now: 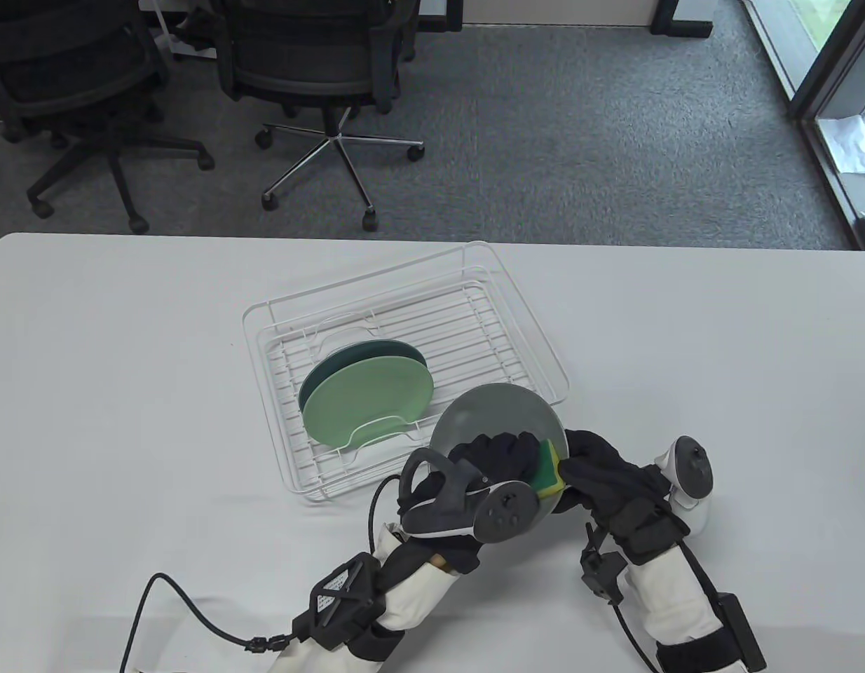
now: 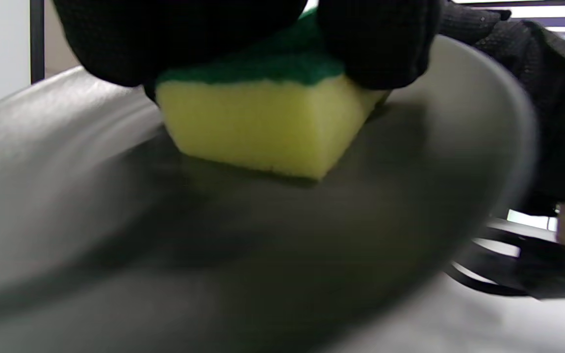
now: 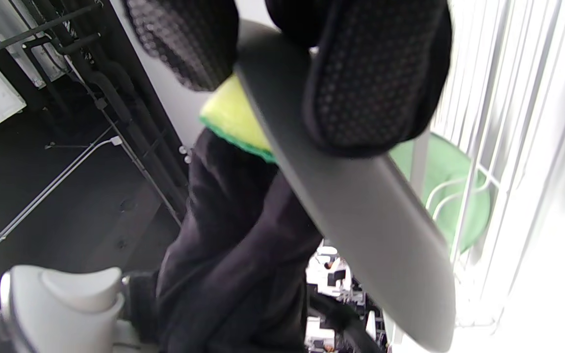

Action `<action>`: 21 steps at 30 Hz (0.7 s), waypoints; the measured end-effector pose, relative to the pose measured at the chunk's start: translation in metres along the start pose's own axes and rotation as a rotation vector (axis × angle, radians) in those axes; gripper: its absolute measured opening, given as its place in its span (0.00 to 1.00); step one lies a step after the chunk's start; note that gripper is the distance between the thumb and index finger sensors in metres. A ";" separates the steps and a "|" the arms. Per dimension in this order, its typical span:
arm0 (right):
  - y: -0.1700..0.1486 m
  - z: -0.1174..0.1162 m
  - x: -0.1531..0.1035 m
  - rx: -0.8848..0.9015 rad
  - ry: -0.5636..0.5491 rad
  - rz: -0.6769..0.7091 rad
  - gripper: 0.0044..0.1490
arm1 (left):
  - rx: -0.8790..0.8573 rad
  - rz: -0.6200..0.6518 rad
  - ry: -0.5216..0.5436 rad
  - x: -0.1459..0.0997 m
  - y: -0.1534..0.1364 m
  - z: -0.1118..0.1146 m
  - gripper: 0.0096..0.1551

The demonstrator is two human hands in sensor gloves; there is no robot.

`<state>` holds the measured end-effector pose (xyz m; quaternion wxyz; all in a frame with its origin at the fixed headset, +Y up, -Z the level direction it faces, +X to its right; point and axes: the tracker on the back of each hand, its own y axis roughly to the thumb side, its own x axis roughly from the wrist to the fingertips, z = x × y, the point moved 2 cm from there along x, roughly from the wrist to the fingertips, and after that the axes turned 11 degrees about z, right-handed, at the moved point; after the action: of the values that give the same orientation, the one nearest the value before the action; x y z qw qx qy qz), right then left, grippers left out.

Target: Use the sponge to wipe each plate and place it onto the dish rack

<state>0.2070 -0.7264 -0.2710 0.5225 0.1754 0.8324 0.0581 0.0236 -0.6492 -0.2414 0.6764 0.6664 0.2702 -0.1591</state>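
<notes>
A grey plate (image 1: 492, 420) is held tilted above the table, just in front of the white wire dish rack (image 1: 537, 336). My right hand (image 1: 588, 464) pinches the plate's right rim; in the right wrist view its fingers (image 3: 371, 78) clamp the rim of the plate (image 3: 361, 215) from both sides. My left hand (image 1: 502, 454) grips a yellow sponge with a green scouring top (image 1: 548, 478) and presses it on the plate's face. In the left wrist view the sponge (image 2: 263, 127) sits yellow side down on the plate (image 2: 165, 235).
Two plates stand in the rack's near left part: a light green one (image 1: 369, 406) and a dark green one (image 1: 366, 352) behind it. The rack's right half has bare wires. A black cable (image 1: 187, 610) lies at the table's front left. Office chairs (image 1: 313, 63) stand beyond the table.
</notes>
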 end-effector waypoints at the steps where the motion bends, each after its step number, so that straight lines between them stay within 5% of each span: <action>1: 0.000 -0.001 0.000 0.006 0.012 0.003 0.41 | 0.021 -0.002 0.016 -0.001 0.000 -0.001 0.42; 14: -0.001 -0.015 0.005 -0.036 0.159 0.020 0.41 | 0.234 -0.199 0.091 -0.009 -0.020 -0.006 0.42; 21: 0.000 -0.004 0.004 -0.051 0.086 0.025 0.40 | 0.274 -0.309 0.007 -0.012 -0.040 0.000 0.43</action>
<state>0.2020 -0.7247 -0.2724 0.4898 0.1699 0.8500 0.0934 -0.0089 -0.6536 -0.2667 0.5459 0.7036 0.3474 -0.2938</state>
